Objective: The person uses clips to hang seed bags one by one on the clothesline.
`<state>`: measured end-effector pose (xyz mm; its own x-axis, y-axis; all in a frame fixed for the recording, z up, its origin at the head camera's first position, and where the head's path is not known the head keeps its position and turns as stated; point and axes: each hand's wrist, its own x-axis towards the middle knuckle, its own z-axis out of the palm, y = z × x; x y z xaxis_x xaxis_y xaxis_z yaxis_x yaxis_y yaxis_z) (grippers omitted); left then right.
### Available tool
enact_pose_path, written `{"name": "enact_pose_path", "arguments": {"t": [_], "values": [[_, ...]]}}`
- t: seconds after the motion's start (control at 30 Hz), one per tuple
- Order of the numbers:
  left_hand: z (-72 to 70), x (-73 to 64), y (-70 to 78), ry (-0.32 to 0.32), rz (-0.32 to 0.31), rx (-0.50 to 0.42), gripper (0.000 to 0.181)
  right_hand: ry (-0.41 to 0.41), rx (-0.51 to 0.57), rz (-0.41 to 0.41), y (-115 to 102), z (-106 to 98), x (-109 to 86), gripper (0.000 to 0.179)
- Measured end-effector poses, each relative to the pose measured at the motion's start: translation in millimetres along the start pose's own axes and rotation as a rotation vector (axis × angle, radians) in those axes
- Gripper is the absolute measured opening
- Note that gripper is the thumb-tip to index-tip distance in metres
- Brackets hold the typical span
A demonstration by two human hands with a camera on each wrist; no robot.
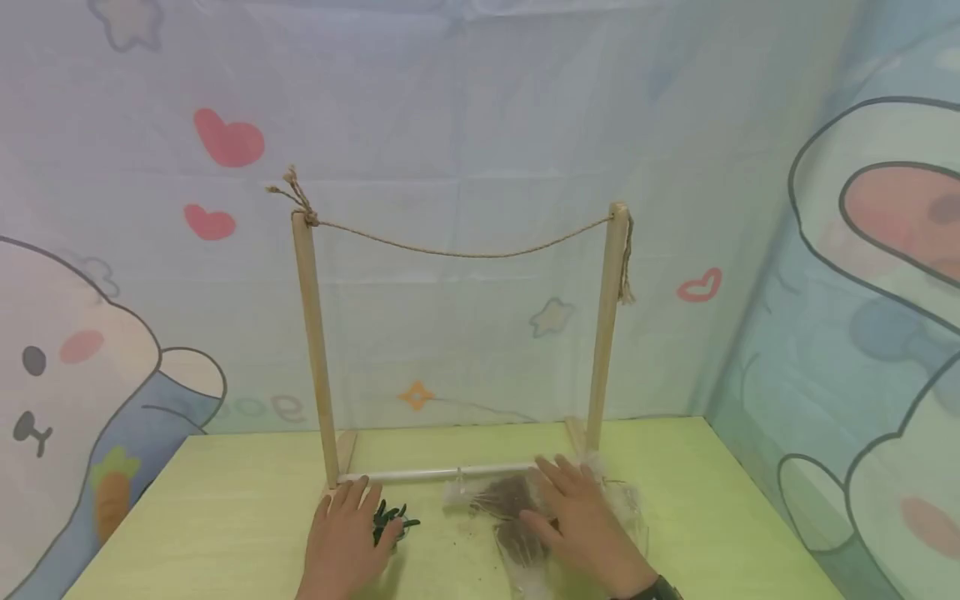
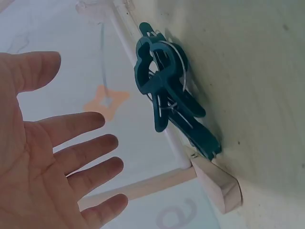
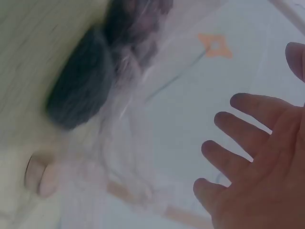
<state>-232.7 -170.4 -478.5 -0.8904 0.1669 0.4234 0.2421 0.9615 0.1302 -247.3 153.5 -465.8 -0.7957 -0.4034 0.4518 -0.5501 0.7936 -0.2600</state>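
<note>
Head view showed, furthest left, the left post [image 1: 313,342]; in front of its foot the left grip [image 1: 345,540] was wide, its fingers straight and holding nothing; just right of it lay the green clips [image 1: 387,523], bunched on the surface [image 1: 172,517]; lifting one cleanly seemed to call for a fingertip pinch on its handles alone, so that a neighbour's wire did not snag; past them the white rod [image 1: 408,476] ran low and the string [image 1: 480,255] sagged high above, so any lift was best kept clear of both; right of centre lay the clear bags [image 1: 506,498] with dark contents; thin plastic would likely slide and crumple, so one loose end, pinched singly, looked the safer hold; over them the right grip [image 1: 583,527] was also wide and holding nothing, though whether it touched them could not be told; behind it stood the right post [image 1: 607,333], better not knocked.
</note>
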Motion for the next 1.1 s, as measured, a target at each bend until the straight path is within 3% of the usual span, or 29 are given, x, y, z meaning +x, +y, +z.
{"name": "enact_pose_path", "arguments": {"t": [0.33, 0.5, 0.73, 0.93, 1.1], "values": [[6.8, 7.6, 14.3, 0.023, 0.095, -0.001, 0.033, 0.037, 0.003, -0.179, -36.5, 20.7, 20.1, 0.045], [14.0, 13.4, 17.1, -0.013, 0.106, -0.011, 0.017, 0.063, 0.034, -0.258, -47.0, 31.6, 26.1, 0.04], [24.8, 15.7, 15.8, -0.061, 0.098, 0.054, 0.018, -0.049, 0.105, -0.237, -56.6, 40.9, 25.6, 0.042], [29.7, 17.1, 15.3, -0.037, 0.091, 0.084, 0.009, -0.162, 0.135, -0.204, -60.4, 43.3, 24.4, 0.045], [32.3, 17.5, 15.5, -0.012, 0.098, 0.075, 0.008, -0.198, 0.146, -0.193, -60.7, 42.8, 24.5, 0.049]]}}
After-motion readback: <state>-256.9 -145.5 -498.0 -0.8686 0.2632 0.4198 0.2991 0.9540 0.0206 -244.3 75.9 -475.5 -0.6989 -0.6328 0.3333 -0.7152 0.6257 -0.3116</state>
